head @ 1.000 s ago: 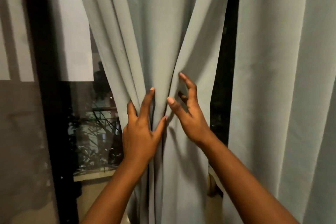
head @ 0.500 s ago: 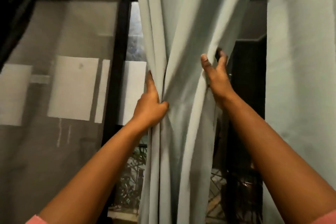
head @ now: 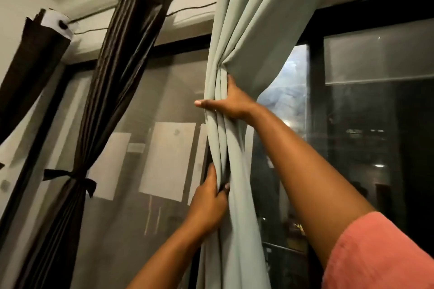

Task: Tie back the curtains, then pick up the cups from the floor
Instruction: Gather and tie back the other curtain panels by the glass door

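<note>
**Both hands bunch the pale curtain**

Nearest, a coral sleeve [head: 375, 253] of soft, slightly nubby cloth covers the right upper arm, low and right of the pale curtain [head: 237, 195]. That curtain is smooth, matte grey-green fabric, gathered into long vertical folds. Two bare forearms reach up to it.

The left hand [head: 207, 204] is the lower one, on the curtain's left edge, its fingers curled into the folds and clamped on the cloth. The right hand [head: 231, 103] is higher, arm stretched out, thumb hooked across the front of the bundle and fingers wrapped behind it, squeezing the curtain into a narrow rope; above this grip the cloth fans out wide.

Left of the pale curtain hang two dark curtains, pleated and faintly glossy. The nearer one [head: 117, 73] is cinched by a dark tie [head: 70, 177] knotted in a bow; the other [head: 30, 58] is at the frame's edge.

Behind the pale curtain are black-framed panes [head: 375, 124] of dark glass.
</note>
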